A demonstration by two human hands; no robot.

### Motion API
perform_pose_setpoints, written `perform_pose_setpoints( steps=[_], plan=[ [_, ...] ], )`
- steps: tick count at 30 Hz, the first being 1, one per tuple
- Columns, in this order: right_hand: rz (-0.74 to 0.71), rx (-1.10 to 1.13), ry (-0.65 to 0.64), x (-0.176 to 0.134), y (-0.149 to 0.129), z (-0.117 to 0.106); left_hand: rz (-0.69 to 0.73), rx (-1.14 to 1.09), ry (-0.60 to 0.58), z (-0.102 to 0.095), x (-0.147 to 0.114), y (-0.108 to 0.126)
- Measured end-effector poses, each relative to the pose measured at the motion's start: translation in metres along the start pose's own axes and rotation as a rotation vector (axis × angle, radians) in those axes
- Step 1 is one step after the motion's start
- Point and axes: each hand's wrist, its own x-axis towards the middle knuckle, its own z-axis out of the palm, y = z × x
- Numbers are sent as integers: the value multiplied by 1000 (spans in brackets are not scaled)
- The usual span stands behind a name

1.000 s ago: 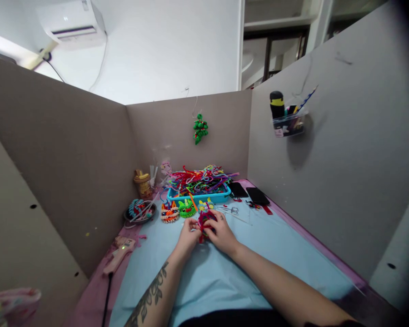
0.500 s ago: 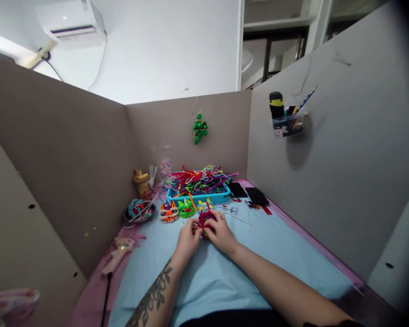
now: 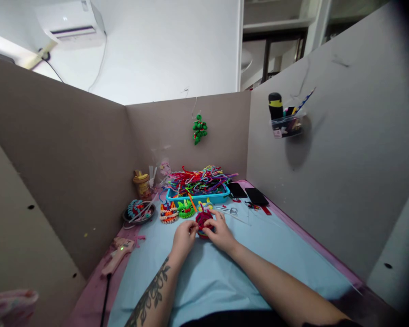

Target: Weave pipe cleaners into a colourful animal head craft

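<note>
Holding: the right hand (image 3: 221, 232) grips the red fuzzy piece (image 3: 203, 220) by its right side; the left hand (image 3: 184, 236) pinches its left edge, thumb and fingertips close together.
Piece's place: in front of the blue tray (image 3: 221, 198), on the person's side.
Feel: probably light, soft and springy (fuzzy stems, by the look), easily squashed; its fuller sides should give better hold than the thin tip on top.
Fuzzy faces: orange (image 3: 169, 212) and green (image 3: 186, 209), just before the tray's front.
Scissors: before the tray's right end (image 3: 233, 210).
</note>
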Motion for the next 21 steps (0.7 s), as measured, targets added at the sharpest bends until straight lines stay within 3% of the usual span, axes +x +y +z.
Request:
perform_pose_setpoints(
  steps=[9,15,21],
  plan=[
    [61,55,-1,2,-4,2,-23,-32,50,-5,2,1],
    [44,149,-86,2,-6,-7,-126,-101,-4,-2,3,-5],
    [19,107,-111,0,-5,-8,-28,-69,-70,-2,3,-2]
  ],
)
